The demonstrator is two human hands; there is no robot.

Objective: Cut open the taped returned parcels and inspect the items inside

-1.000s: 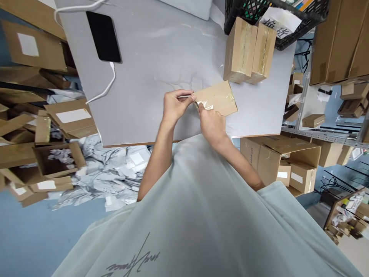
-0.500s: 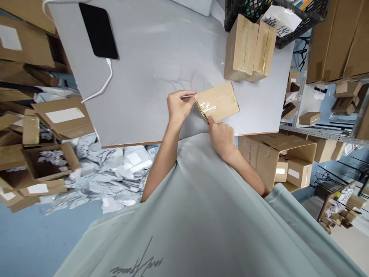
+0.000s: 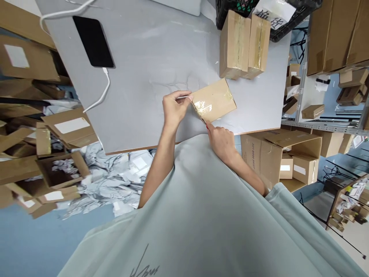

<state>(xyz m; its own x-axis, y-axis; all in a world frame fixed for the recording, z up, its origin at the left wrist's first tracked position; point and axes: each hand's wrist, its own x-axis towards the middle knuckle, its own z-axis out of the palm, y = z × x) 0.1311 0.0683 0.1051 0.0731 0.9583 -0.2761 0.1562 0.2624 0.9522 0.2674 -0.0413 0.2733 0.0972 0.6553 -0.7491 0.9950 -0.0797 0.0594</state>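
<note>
A small flat cardboard box (image 3: 217,99) with shiny clear tape at its near left end lies tilted on the grey table (image 3: 138,65). My left hand (image 3: 175,109) pinches its left corner between thumb and fingers. At the near corner of the same end, my right hand (image 3: 223,142) is closed, with thumb and forefinger against the edge. Whether a small tool sits in the right fingers is hidden; a bit of red shows at the fingertip. Two taped cardboard boxes (image 3: 235,46) stand side by side just beyond the small box.
A black phone (image 3: 93,42) with a white cable (image 3: 100,94) lies at the table's left. A black crate (image 3: 284,32) sits at the far right corner. Opened cartons (image 3: 62,169) and crumpled grey wrapping (image 3: 115,181) cover the left floor; a large carton (image 3: 261,154) stands right.
The camera view has shifted slightly, moving the table and boxes in the picture. Both hands keep their places on the small box, the right fingers still at its taped edge.
</note>
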